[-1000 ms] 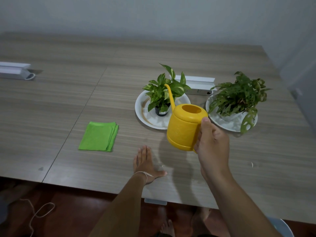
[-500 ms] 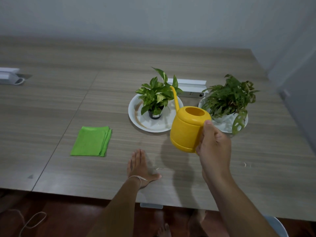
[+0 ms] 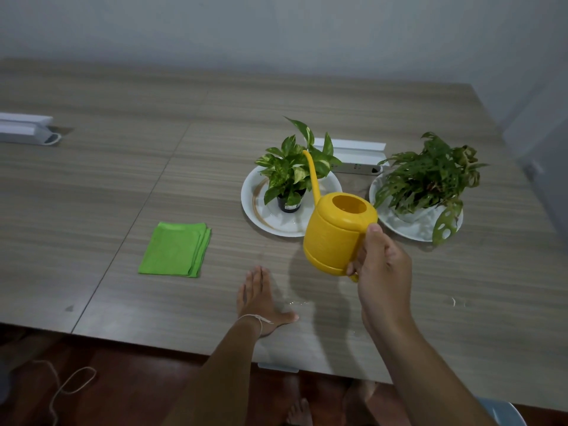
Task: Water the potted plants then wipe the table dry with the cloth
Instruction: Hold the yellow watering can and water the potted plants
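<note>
**Head view: a yellow watering can [image 3: 336,233] held above a wood-grain table [image 3: 92,186] bearing two potted plants.**

The right hand [image 3: 382,272] is closed around the can's handle, holding it clear of the table with its thin spout angled up toward the left plant [image 3: 295,167]. That plant stands in a dark pot on a white plate [image 3: 255,207]; the right plant [image 3: 430,176] stands on a second white plate [image 3: 412,230] just beside it. The left hand [image 3: 258,298] lies flat and open on the table near the front edge, a thread around its wrist. A folded green cloth [image 3: 175,249] rests well left of the plates. The pale laminate shows panel seams and small wet spots [image 3: 296,302] beside the left hand. A white cable box [image 3: 353,149] lies behind the plants, another [image 3: 26,129] at far left. A plain grey wall [image 3: 276,35] backs the table; the floor [image 3: 123,388] below is dark red-brown.
</note>
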{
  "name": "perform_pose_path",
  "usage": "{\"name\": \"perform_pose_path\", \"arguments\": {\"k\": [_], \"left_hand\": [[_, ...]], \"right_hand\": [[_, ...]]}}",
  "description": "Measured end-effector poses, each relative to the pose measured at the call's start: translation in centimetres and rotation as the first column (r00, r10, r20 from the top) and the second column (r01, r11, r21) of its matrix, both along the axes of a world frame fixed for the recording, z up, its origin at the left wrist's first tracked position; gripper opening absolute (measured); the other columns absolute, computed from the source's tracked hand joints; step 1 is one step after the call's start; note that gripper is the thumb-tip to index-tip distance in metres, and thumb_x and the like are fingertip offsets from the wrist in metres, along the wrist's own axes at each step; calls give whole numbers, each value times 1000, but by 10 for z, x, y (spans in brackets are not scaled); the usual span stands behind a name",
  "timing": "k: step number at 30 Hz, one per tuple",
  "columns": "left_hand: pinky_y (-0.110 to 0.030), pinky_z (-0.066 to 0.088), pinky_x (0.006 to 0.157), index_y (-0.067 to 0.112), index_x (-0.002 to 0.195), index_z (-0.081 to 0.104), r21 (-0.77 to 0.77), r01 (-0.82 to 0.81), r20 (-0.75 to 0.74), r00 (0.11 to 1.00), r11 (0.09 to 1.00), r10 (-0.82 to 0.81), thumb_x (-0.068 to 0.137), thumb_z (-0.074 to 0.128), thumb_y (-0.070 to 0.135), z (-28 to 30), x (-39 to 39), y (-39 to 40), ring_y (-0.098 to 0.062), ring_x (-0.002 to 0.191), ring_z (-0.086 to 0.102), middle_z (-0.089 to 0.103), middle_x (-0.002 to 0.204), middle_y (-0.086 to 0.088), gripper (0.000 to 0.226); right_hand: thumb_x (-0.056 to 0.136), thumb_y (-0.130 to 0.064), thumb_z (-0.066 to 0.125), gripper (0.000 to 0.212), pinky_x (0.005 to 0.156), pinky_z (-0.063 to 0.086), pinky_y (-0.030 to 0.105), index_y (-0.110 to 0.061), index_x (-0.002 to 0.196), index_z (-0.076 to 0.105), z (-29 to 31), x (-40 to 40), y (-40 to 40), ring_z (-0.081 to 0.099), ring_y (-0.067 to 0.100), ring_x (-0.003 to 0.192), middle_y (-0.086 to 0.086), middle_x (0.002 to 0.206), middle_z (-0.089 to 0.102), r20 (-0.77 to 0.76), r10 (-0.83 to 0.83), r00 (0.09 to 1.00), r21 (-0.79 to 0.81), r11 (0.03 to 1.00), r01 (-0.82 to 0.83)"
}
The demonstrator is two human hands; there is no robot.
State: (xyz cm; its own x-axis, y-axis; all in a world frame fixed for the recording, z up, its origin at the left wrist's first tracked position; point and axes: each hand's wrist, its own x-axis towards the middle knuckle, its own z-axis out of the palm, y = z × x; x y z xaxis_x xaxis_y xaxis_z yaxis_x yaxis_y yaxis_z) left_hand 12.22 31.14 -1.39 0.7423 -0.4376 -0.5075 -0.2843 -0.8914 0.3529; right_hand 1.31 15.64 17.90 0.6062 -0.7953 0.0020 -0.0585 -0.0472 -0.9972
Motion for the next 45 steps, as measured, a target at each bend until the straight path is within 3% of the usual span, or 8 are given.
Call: {"name": "perform_pose_path", "arguments": {"k": [13, 16, 22, 25, 29, 34, 40, 45], "left_hand": [[-43, -12, 122, 19, 154, -24, 4, 0, 6, 1000, 1000, 0, 64, 69, 78, -1, 2, 0, -21, 150, -27, -28, 163, -2, 142], [-43, -10, 123, 19, 155, -22, -3, -6, 27, 1000, 1000, 6, 64, 69, 77, -2, 1, -1, -21, 151, -24, -26, 164, -2, 141], [-43, -8, 123, 17, 156, -20, 9, 4, 35, 999, 1000, -4, 66, 69, 76, -3, 0, -2, -22, 152, -21, -25, 164, -2, 140], [-45, -9, 122, 13, 155, -22, 40, 23, 23, 999, 999, -24, 70, 70, 72, -1, 0, -7, -29, 151, -24, -28, 163, -7, 138], [-43, -11, 122, 11, 155, -17, -49, 171, -3, 985, 984, -171, 80, 68, 59, -1, -7, -28, -33, 150, -25, -28, 161, -5, 124], [-37, -9, 121, 12, 157, -10, -159, 344, 43, 939, 925, -342, 84, 67, 59, 8, -38, -96, -31, 150, -24, -17, 166, -6, 116], [-40, -5, 122, 11, 158, -8, -113, 534, 75, 845, 838, -529, 84, 59, 67, 16, -75, -178, -30, 152, -20, -20, 165, -8, 114], [-41, -5, 122, 11, 158, -7, -115, 649, 74, 760, 752, -646, 85, 60, 65, 16, -95, -231, -27, 152, -21, -20, 165, -7, 113]], "right_hand": [[96, -58, 39, 44, 59, 41, 36, -32, 60, 44, -36, -27, -7, 47, 15, 60, -3, 58, 44, 5, 60, 998, -15, 998, -60], [97, -57, 39, 43, 63, 40, 43, -33, 61, 45, -46, -38, -12, 47, 17, 63, -2, 61, 45, 7, 73, 997, -13, 997, -73], [98, -58, 38, 60, 64, 41, 35, -8, 67, 50, -57, -60, -27, 49, 23, 65, 15, 66, 50, 47, 86, 995, -35, 996, -85], [99, -51, 36, 57, 65, 43, 31, -5, 69, 53, -61, -69, -36, 52, 22, 68, 14, 68, 54, 56, 77, 995, -42, 996, -75], [98, -50, 36, 57, 66, 45, 25, -6, 70, 56, -68, -85, -51, 55, 18, 69, 13, 71, 58, 50, 25, 998, -30, 999, -23], [96, -52, 37, 57, 66, 46, 23, -7, 70, 58, -80, -107, -74, 58, 12, 69, 10, 74, 62, 26, -84, 996, -30, 996, 85], [97, -53, 35, 54, 69, 45, 23, -12, 71, 60, -94, -140, -109, 59, 12, 74, 1, 74, 64, -20, -267, 963, -21, 963, 267], [98, -54, 34, 52, 72, 45, 30, -17, 73, 60, -103, -164, -143, 58, 17, 77, 0, 76, 64, -29, -402, 915, -30, 916, 401]]}}
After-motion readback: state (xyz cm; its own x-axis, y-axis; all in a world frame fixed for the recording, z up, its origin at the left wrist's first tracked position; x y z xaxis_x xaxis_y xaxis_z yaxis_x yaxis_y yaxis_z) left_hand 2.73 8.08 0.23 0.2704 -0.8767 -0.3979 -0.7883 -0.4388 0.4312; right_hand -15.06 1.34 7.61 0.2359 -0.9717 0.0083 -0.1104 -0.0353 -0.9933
